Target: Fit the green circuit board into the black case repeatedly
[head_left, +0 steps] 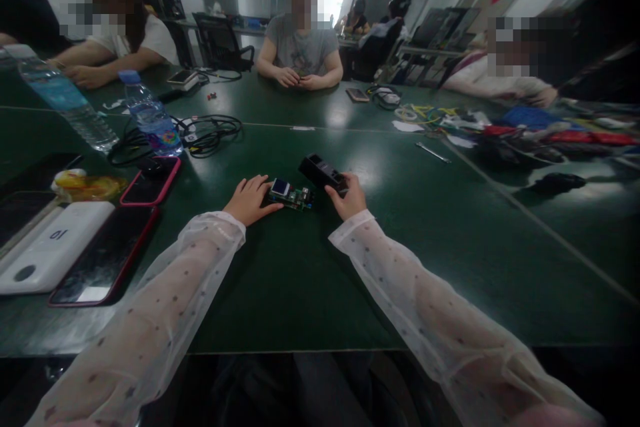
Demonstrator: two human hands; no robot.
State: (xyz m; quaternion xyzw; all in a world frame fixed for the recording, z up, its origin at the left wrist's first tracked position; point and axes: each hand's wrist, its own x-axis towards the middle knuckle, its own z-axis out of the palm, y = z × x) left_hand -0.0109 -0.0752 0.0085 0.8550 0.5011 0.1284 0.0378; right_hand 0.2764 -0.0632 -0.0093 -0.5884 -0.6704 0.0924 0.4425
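Note:
At the middle of the green table [300,280], a small circuit board [299,198] with a little screen at its left end lies face up. My left hand [250,201] is closed round that left end, thumb along the near edge and fingers at the far side. A black plastic housing [320,170], long and boxy, is tilted just beyond the board's right end. Gripping its near right end is my right hand [350,197], thumb on the near side. The housing and the board appear to be apart.
Phones, including a red-edged phone [107,253], and a white power bank [57,243] lie at left. Two water bottles, one a blue-capped bottle [153,117], stand beyond near black cables [215,133]. Tweezers [433,152] and a tangled heap [540,130] are right. Several people sit around.

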